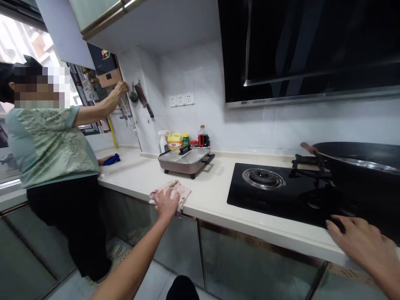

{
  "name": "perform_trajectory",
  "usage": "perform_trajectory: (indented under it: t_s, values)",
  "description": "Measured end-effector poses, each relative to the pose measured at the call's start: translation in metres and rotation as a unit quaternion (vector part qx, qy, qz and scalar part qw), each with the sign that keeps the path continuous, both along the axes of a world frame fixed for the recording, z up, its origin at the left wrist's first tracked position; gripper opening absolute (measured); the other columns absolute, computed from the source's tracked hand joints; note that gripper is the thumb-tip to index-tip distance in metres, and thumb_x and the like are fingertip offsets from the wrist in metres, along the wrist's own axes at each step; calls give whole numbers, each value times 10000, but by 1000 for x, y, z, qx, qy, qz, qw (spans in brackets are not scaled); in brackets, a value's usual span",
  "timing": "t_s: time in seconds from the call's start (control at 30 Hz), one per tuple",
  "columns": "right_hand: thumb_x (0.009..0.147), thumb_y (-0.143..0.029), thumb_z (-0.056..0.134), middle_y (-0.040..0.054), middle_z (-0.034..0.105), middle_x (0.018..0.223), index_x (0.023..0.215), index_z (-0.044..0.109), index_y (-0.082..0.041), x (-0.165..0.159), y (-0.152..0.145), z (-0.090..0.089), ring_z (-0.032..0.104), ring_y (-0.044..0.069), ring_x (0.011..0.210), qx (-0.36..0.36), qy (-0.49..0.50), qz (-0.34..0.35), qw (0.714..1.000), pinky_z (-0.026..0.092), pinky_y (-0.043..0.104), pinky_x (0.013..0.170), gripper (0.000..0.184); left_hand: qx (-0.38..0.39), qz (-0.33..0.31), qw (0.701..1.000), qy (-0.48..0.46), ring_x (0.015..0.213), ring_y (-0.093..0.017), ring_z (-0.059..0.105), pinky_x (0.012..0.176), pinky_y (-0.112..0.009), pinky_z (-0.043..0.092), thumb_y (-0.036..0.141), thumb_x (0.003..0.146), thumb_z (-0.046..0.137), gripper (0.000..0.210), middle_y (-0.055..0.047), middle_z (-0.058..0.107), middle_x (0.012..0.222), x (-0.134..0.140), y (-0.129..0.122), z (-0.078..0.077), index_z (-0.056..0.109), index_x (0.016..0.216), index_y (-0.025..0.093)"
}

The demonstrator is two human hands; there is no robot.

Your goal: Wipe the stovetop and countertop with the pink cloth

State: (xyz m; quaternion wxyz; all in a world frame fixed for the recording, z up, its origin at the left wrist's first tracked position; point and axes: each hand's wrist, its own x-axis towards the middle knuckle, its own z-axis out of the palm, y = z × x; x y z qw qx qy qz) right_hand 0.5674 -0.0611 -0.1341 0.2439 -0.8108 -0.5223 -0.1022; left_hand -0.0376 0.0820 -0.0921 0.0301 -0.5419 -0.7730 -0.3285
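My left hand (167,203) presses down on a pale pink cloth (184,193) at the front edge of the white countertop (212,200). Its fingers are bent over the crumpled fabric, and one corner hangs past the edge. Just behind the cloth stands a brown electric pan (178,167) with a glass lid. My right hand (359,239) is over the counter edge in front of the black gas stove (290,196), fingers apart and holding nothing. I cannot tell whether its fingertips touch the surface.
A large black wok (359,166) sits on the stove's right side, under the range hood (312,50). Bottles (203,137) line the wall behind the pan. At left a co-worker (56,141) reaches toward the wall, the other hand on a blue cloth (111,159). A cleaver (143,98) hangs there.
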Motion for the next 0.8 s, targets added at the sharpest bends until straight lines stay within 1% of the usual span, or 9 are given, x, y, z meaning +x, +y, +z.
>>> perform_trajectory:
  t_s: [0.1,0.2,0.3,0.4,0.5,0.57,0.63,0.73,0.8]
  values:
    - [872,-628,328,186,642,1345,1288,721,-232,-13,-1,9,588,440,1200,-13,-5,-33,999,442,613,1030,696,-3,-36,999,4,1526,-423,218,1100,-679,399,513,986,469,523,-163,400,1610,31,-18,-5,639,1413,263]
    - [894,-613,319,171,637,1360,1305,715,-218,-18,1,9,580,419,1224,-10,-7,-35,999,431,592,1050,694,-2,-87,996,25,1521,-438,215,1096,-707,387,501,993,481,511,-173,389,1612,65,-34,-15,638,1417,262]
    - [907,-601,328,159,634,1363,1308,714,-222,-18,3,6,575,408,1226,0,-15,-38,999,432,580,1046,673,12,-150,986,67,1506,-463,227,1100,-712,378,534,976,527,536,-169,394,1608,106,-50,-33,628,1436,278]
    - [917,-598,323,152,631,1365,1311,713,-230,-19,3,6,575,400,1225,1,-23,-43,999,435,571,1045,665,30,-228,967,112,1506,-489,211,1096,-730,364,605,906,631,625,-139,396,1614,150,-66,-55,586,1475,351]
    - [930,-590,307,156,630,1368,1312,714,-228,-20,1,8,579,392,1226,-10,-27,-45,999,434,562,1051,665,35,-291,945,144,1508,-515,196,1104,-764,331,625,844,717,686,-125,382,1628,182,-79,-71,575,1473,390]
    - [935,-588,303,154,632,1368,1312,715,-232,-20,0,8,581,391,1226,-13,-28,-42,999,438,562,1046,662,37,-319,933,161,1512,-514,210,1118,-760,323,584,842,745,681,-124,372,1637,188,-81,-76,566,1471,394]
    - [939,-586,302,150,637,1361,1317,713,-237,-19,-1,7,582,391,1221,-10,-33,-37,999,442,565,1037,659,50,-351,917,182,1516,-484,253,1148,-726,327,495,845,771,719,-122,388,1632,181,-78,-78,511,1508,396]
    - [941,-588,297,149,642,1346,1322,711,-239,-16,-2,4,589,387,1207,-6,-39,-35,999,450,559,1025,661,77,-396,888,219,1510,-414,341,1195,-652,336,317,818,798,876,-113,448,1603,151,-66,-79,376,1584,372]
    - [941,-597,289,148,643,1339,1323,710,-239,-14,-1,2,593,386,1198,-8,-40,-33,999,455,554,1020,672,82,-399,882,235,1510,-385,371,1207,-611,347,220,793,791,934,-125,469,1592,123,-55,-79,329,1598,332]
